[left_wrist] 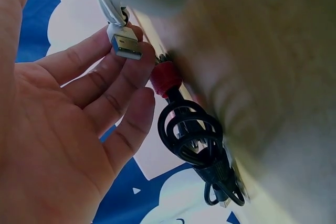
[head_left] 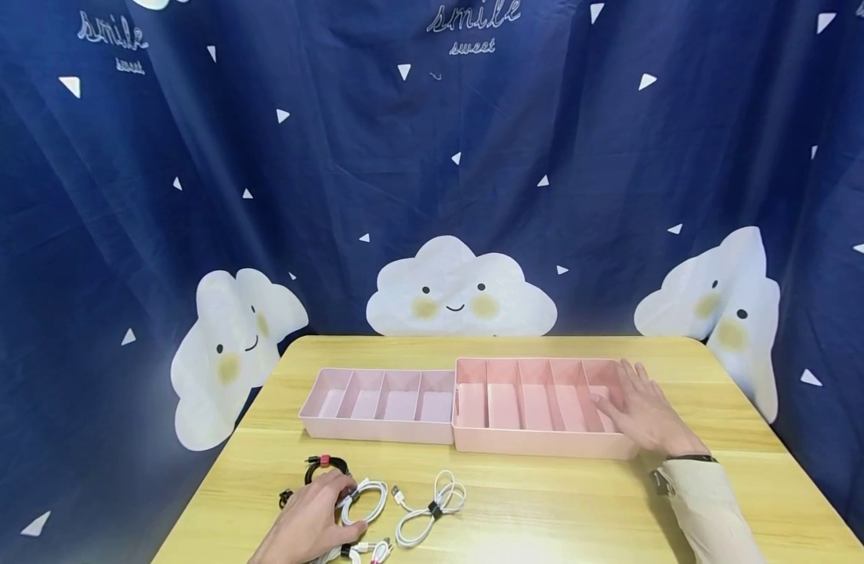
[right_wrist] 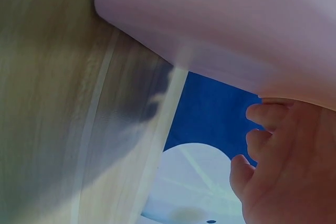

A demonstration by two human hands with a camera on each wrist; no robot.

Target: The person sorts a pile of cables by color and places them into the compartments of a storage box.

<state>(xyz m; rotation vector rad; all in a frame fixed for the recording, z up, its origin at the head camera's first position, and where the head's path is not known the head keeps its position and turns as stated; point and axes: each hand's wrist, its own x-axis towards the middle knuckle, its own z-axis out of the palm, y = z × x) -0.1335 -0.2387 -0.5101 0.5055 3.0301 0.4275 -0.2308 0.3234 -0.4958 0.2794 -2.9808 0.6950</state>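
Fingers [head_left: 327, 487] loosely bent, the left hand [head_left: 310, 518] is at a coiled white cable [head_left: 385, 498] at the table's [head_left: 544, 509] near left; whether it grips it, I cannot tell. Farther off, the right hand [head_left: 646, 415], fingers spread, rests on the right end of a pink box [head_left: 544, 444], with a navy curtain [head_left: 417, 157] behind.

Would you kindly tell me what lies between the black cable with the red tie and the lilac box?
Only a strip of bare tabletop lies between the black cable and the lilac box, as the head view shows.
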